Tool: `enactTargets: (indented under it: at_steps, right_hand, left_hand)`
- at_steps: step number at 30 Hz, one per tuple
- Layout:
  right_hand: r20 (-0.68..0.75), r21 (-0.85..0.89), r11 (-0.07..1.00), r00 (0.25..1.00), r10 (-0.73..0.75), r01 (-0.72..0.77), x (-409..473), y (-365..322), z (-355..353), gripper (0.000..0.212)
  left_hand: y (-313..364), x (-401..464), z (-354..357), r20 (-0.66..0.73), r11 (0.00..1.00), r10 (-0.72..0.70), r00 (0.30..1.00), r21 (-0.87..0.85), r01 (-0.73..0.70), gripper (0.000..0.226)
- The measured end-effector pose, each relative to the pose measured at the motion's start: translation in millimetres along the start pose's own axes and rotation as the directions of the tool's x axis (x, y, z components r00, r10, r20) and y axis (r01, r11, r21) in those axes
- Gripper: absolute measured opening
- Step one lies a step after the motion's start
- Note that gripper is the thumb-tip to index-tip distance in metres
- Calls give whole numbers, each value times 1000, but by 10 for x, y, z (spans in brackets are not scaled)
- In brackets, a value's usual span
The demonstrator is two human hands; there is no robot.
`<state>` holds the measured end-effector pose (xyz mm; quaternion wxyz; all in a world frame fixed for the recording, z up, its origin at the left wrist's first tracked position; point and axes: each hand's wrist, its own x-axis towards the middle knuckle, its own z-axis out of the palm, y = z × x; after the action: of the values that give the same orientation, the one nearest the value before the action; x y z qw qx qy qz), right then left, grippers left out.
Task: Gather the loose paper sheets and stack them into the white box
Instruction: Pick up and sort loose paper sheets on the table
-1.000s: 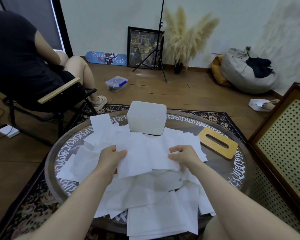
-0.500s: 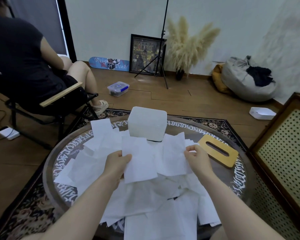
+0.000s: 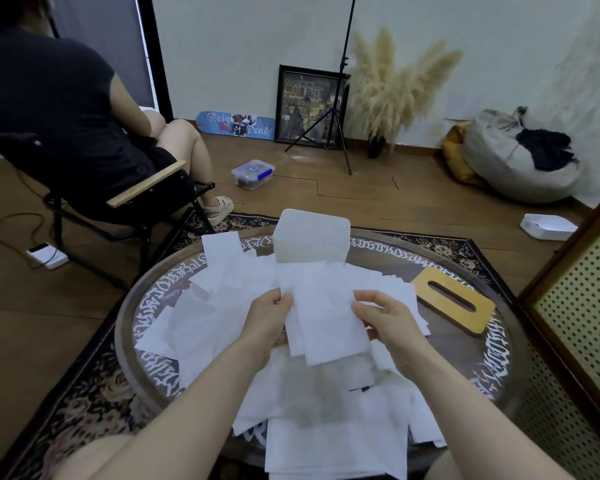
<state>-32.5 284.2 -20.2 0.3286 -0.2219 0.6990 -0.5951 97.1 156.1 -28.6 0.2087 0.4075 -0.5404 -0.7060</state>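
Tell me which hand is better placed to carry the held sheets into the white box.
Probably the left hand: it grips the held sheets along their left edge, while the right hand only pinches the right edge. The white box stands just beyond, roughly centred between both hands.

skateboard deck [image 3: 235, 124] against wall, lettered "Reign of Dead"

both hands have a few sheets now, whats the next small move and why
Probably square the held sheets into one even bundle, then carry it forward to the white box. The left hand and right hand pinch opposite edges, the sheets overlap unevenly, and the box stands just beyond them.
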Motion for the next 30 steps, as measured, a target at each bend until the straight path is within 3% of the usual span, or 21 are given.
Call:
enactTargets:
  at_steps: [4,11,23,30]
  right_hand:
    - [9,-16,1000,1000,-7,7,-21,-8,37,9]
    - [-65,103,994,997,-32,38,-54,-53,90,5]
    - [-44,71,996,997,-56,59,-63,30,183,3]
    - [19,50,998,999,39,-40,-94,14,143,36]
  left_hand:
    - [-2,-3,-15,39,1000,-7,999,3,6,24]
    - [-5,-28,-28,142,996,-81,987,-37,87,26]
    - [10,-44,-34,209,996,-35,977,-69,51,26]
    - [12,-42,-47,185,998,-18,983,-62,30,28]
